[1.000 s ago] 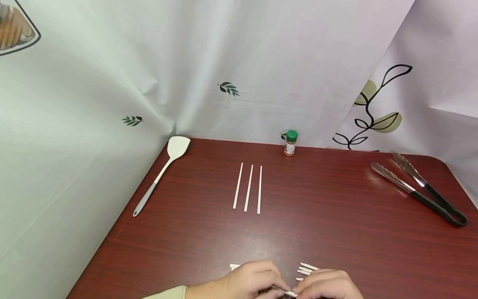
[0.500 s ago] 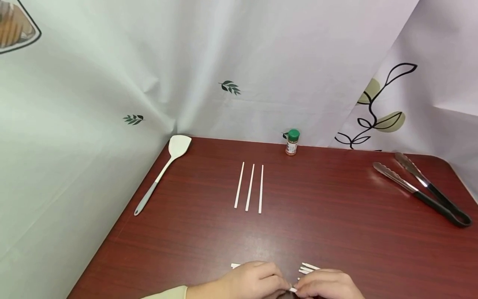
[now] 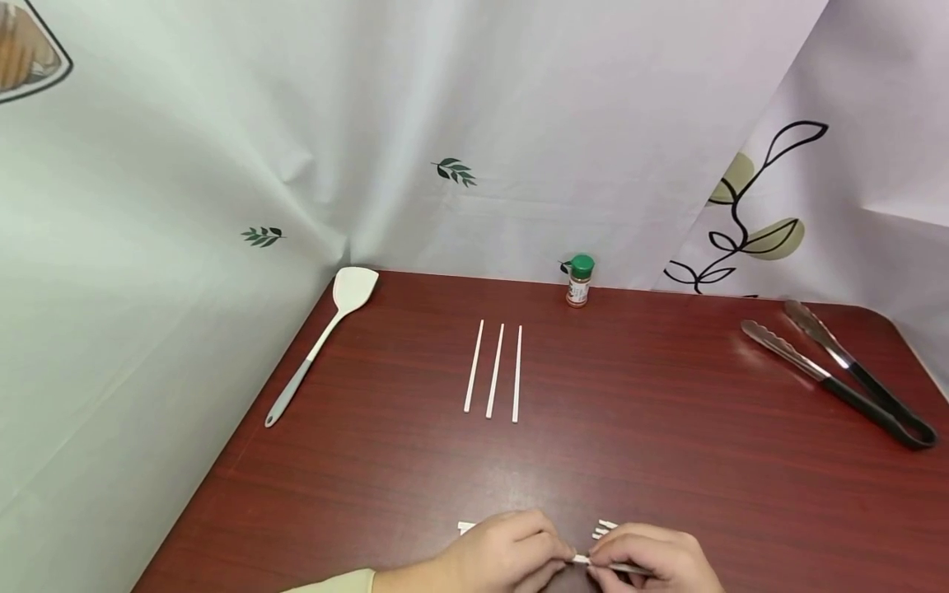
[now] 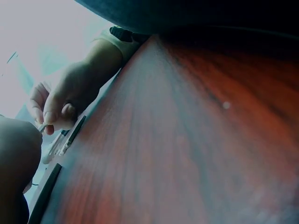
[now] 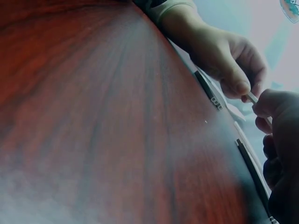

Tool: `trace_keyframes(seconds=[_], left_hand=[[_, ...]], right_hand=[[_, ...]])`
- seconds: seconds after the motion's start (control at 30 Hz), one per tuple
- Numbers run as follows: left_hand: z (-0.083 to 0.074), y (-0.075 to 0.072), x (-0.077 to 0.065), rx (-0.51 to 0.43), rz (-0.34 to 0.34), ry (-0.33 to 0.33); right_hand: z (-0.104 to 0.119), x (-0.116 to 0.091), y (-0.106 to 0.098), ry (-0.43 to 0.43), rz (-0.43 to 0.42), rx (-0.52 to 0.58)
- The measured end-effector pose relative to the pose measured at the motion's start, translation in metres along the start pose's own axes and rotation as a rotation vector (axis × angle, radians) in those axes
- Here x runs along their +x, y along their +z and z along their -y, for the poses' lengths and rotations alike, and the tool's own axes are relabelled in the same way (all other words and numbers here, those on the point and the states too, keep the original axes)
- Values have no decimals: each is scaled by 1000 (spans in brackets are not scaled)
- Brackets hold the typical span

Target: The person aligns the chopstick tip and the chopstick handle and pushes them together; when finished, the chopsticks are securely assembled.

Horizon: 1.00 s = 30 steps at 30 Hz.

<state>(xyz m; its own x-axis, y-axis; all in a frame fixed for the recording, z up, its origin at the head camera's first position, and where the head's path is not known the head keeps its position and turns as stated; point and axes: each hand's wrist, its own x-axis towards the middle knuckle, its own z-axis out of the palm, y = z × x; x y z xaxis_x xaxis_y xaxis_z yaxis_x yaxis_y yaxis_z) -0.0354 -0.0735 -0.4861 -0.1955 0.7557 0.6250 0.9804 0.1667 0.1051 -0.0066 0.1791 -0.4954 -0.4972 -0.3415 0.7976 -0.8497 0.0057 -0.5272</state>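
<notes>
At the bottom of the head view, my left hand (image 3: 510,550) and right hand (image 3: 656,553) face each other, each pinching a slim white stick (image 3: 582,559) between thumb and fingers. A darker grey length of stick runs on behind the right fingertips. Several white stick pieces (image 3: 604,527) with narrowed ends lie partly under the right hand, and another white piece (image 3: 465,527) shows beside the left. Both wrist views show the two hands meeting on the stick; how its parts join is too small to tell. Three thin white sticks (image 3: 494,371), chopstick-like, lie side by side further up the table.
On the dark red wooden table (image 3: 630,395), a white spatula (image 3: 326,338) with a grey handle lies at the left edge. A green-capped spice jar (image 3: 580,282) stands at the back. Metal tongs (image 3: 838,371) with black handles lie spread at the right. White patterned cloth hangs behind.
Both hands still hold the stick. The right fingers have shifted on it, and a grey length now shows past them. The right hand covers more of the loose pieces than before.
</notes>
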Motion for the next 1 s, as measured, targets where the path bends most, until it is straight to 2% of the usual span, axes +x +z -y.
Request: trace_keyframes(seconds=[0.17,0.47,0.73,0.8,0.9,1.0], left_hand=[[-1,0,-1,3,-7,-16],[-3,0,-1,-12,14,-43],[2,10,1,-52,-29,10],[1,10,1,-55,-29,9],[-1,9,1,-92,-12,-29],[-2,8,0,-78,-5,-34]], right_hand=[[3,2,0,18,-19,11],[-4,-5,1,-14,-33,49],[-2,0,3,-3,-60,107],[-1,2,2,-7,-56,108],[1,5,0,-10,-29,105],[1,6,0,-17,-3,91]])
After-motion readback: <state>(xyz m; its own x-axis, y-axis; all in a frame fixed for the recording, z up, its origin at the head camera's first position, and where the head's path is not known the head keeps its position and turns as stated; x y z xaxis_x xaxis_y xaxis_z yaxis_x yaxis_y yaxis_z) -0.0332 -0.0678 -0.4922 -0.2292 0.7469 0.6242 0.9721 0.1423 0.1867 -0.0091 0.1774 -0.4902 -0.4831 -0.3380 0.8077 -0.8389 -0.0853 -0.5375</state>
